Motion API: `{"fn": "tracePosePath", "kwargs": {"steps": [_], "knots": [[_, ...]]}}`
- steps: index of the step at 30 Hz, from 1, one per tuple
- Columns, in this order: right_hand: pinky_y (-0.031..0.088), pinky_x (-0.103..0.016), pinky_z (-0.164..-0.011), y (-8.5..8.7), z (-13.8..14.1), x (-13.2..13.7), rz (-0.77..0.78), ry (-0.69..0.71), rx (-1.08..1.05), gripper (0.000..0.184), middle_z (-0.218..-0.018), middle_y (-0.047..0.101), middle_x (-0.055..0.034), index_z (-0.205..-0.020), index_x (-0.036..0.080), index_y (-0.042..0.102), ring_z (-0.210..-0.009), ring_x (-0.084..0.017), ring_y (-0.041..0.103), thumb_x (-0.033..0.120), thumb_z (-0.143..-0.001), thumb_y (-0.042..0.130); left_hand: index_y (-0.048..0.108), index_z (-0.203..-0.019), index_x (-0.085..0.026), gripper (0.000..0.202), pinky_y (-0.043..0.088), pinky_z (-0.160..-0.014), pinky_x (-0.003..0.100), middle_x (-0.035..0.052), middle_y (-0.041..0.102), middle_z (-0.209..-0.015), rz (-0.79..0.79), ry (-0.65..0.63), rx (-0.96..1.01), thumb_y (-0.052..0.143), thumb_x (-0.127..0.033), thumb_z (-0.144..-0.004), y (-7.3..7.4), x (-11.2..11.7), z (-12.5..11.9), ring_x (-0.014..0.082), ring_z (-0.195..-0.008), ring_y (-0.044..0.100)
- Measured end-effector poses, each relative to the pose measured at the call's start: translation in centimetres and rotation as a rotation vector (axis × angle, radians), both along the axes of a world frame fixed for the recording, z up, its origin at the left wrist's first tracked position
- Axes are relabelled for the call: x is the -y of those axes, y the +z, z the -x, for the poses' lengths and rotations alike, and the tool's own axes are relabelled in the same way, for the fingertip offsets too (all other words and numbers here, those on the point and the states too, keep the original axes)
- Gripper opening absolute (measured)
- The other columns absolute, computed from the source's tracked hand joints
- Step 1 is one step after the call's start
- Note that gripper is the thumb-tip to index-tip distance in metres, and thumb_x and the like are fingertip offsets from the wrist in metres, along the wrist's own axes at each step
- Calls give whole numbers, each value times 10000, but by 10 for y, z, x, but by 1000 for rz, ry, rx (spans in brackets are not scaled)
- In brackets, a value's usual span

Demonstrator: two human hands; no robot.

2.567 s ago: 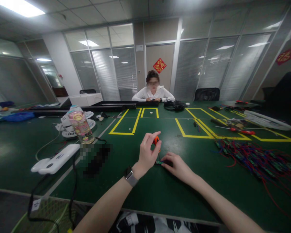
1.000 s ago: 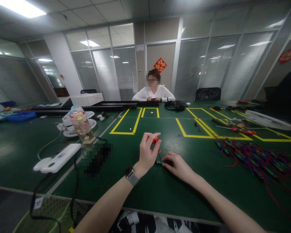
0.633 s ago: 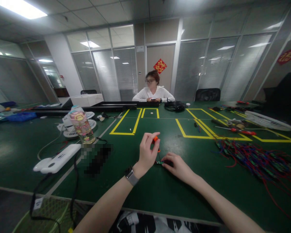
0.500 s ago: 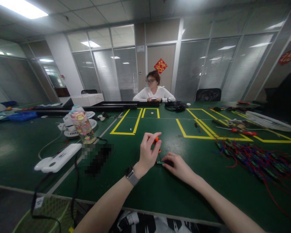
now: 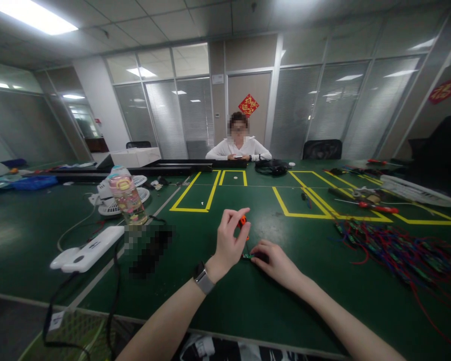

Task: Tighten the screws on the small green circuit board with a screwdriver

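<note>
Left hand (image 5: 227, 241) at frame centre, fingers clamped on small orange-handled screwdriver (image 5: 242, 220), tip apparently down on tiny green circuit board (image 5: 247, 256). Right hand (image 5: 273, 259) just right of it, fingers together, pinned board to green table mat (image 5: 248, 311). Risks: tip could slip and gouge board or jab right fingertips; board could skate under a light hold.

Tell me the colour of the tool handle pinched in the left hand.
Orange; the tool handle shows best in the head view.

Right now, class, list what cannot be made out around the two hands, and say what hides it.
Head view throughout.
Screwdriver tip: too small, partly behind the left hand.
Small green board: mostly under the right hand; details too small.
Object beside the bottle: pixelated.
Wire pile: cut by right edge.
</note>
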State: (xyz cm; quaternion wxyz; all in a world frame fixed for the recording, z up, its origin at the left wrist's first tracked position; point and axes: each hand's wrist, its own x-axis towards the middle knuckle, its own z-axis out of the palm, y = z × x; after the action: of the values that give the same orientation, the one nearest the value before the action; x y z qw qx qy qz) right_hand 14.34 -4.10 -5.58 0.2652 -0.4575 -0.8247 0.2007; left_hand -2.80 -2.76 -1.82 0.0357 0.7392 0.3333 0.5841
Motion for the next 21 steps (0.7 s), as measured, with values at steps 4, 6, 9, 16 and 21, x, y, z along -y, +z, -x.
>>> {"fn": "tracePosePath", "kwargs": {"steps": [4, 6, 9, 16, 21], "knots": [[479, -296, -775, 0, 0, 0, -5, 4, -6, 114, -919, 631, -65, -913, 171, 697, -875, -210, 600, 155, -864, 596, 487, -1327, -222, 355, 492, -787, 277, 60, 551, -1046, 55, -33, 14, 329, -217, -1009, 1, 3, -1, 151, -892, 566], [479, -301, -782, -1, 0, 0, -8, 7, -6, 114, -928, 634, -66, -920, 174, 694, -883, -212, 601, 165, -870, 592, 462, -1344, -222, 356, 495, -801, 287, 57, 571, -1028, 57, -27, 14, 360, -224, -1003, -1, 0, -1, 156, -892, 574], [479, -309, -792, -3, -1, -1, -11, 13, -3, 114, -932, 638, -66, -928, 177, 685, -891, -214, 601, 171, -875, 585, 421, -1362, -223, 392, 497, -822, 307, 57, 580, -1036, 0, 14, 32, 459, -259, -974, -4, -4, 0, 166, -902, 577], [482, -316, -788, -6, -1, -3, -31, 8, -6, 103, -933, 634, -60, -910, 185, 674, -878, -213, 601, 158, -849, 594, 514, -1291, -223, 318, 488, -779, 267, 53, 538, -1010, 43, -18, -25, 405, -238, -993, 0, 1, 0, 149, -882, 561], [485, -316, -781, -4, -1, -1, -16, 2, -3, 113, -928, 630, -64, -909, 174, 680, -864, -211, 600, 140, -831, 605, 472, -1335, -213, 354, 484, -811, 284, 60, 560, -1037, 29, 5, -1, 388, -203, -991, 1, 0, -1, 158, -911, 563]]}}
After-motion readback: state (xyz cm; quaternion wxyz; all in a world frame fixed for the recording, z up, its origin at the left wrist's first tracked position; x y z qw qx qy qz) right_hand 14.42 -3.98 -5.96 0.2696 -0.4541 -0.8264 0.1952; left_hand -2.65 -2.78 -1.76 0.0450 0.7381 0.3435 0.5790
